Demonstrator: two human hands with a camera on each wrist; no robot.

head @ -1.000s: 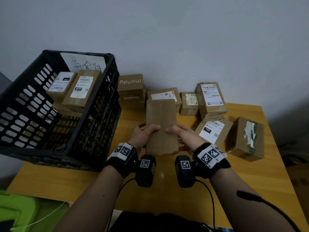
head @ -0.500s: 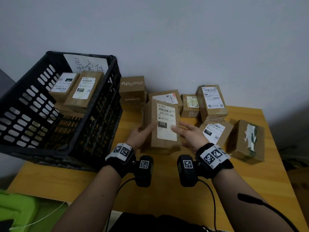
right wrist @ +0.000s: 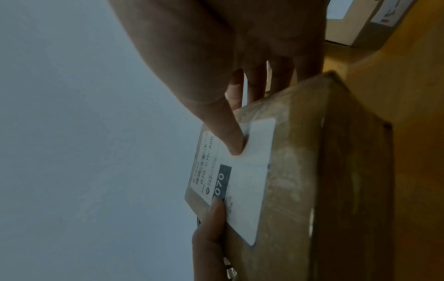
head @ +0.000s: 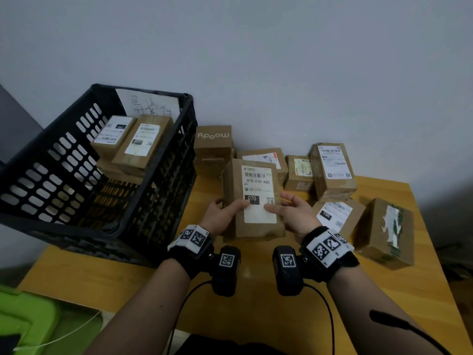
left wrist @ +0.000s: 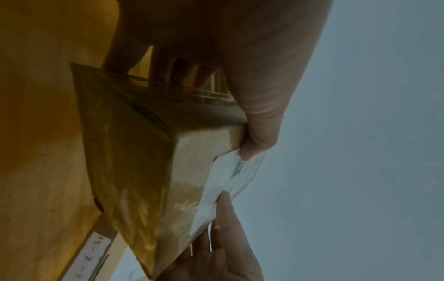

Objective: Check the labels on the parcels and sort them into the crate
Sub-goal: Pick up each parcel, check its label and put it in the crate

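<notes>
Both hands hold one brown parcel [head: 253, 201] upright above the table, label side facing the person. Left hand [head: 221, 217] grips the left edge, thumb pressed on the white label [head: 258, 193] near the black "070" block, other fingers wrapped behind. Right hand [head: 294, 213] grips the right edge the same way, thumb on the label by the QR code, fingers behind the box. Label reads "070-070-A80". Each wrist wears a black strap with a camera unit and black-and-white marker tags.

Surface is a yellow wooden table [head: 256, 311] pushed against a plain grey-white wall [head: 281, 60]. Cables run from the wrist units off the near edge. A green object [head: 23, 321] sits low at the left, below table level.

More parcels on the table behind and right of the held one: a "moody" printed box [head: 213, 147] just beside the crate, a flat box with label [head: 266, 158] behind the held parcel, a small box [head: 298, 172], a tall labelled box [head: 332, 170], a labelled box lying tilted [head: 337, 216], and a box with torn white and green tape [head: 386, 231] farthest right.

Black perforated plastic crate [head: 64, 175] stands at the left of the table, a handwritten paper sheet [head: 151, 106] against its far wall. Inside it, two labelled parcels [head: 133, 142] lie side by side on top of other boxes.
</notes>
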